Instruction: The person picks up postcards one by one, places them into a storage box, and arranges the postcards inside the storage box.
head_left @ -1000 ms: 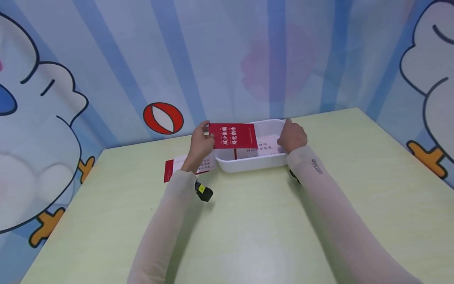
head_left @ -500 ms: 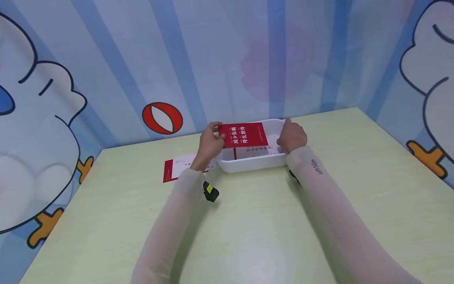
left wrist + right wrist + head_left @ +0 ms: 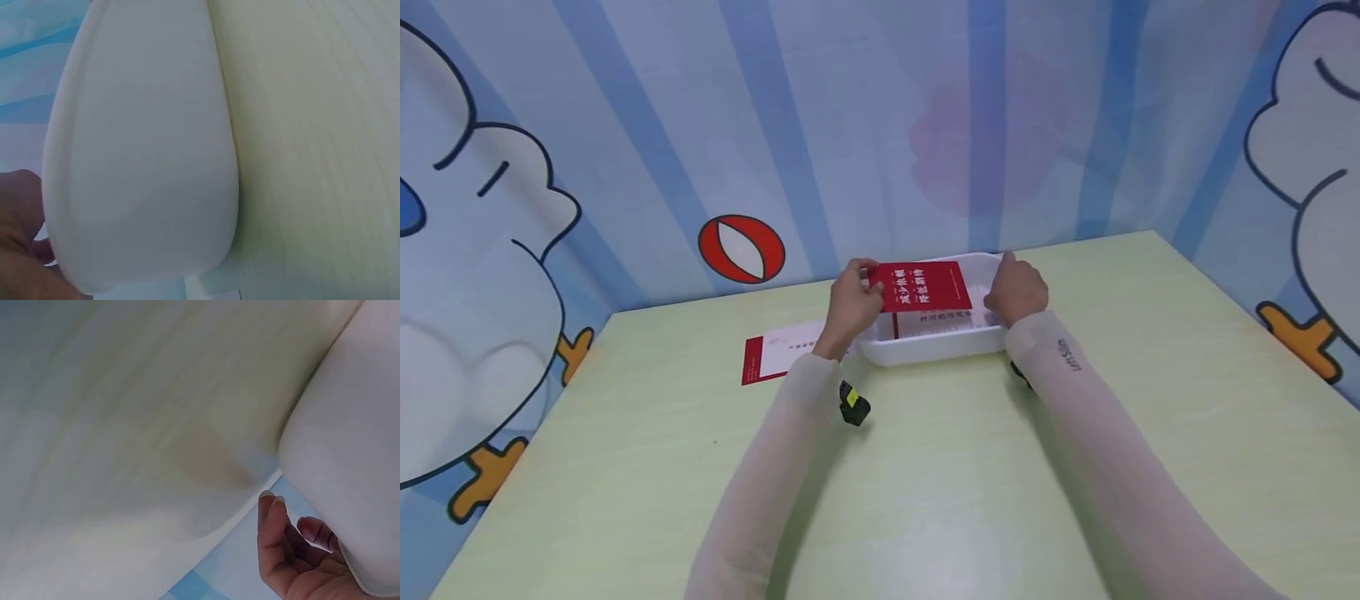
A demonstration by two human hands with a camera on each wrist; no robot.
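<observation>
— Biggest first?
— Pale green worktop [image 3: 970, 483], set against blue striped walls with cartoon birds. White tray [image 3: 936, 348] at its far middle, long side toward the viewer.
— In the tray?
— White card with a red edge [image 3: 936, 321], lying flat. Above it, red card [image 3: 923, 286], held level over the tray's left half, partly covering the white one.
— Left of the tray?
— Another card [image 3: 775, 354], red strip at its left end, flat on the worktop, near the tray.
— Hands?
— Left hand [image 3: 853, 304] pinching the red card's left edge, fingers curled round it. Right hand [image 3: 1017, 289] resting on the tray's right end, fingers bent over the rim, steadying it.
— Wrist views?
— Only the tray's white wall [image 3: 144, 150] close up, worktop beside it, fingertips [image 3: 275, 519] at its corner.
</observation>
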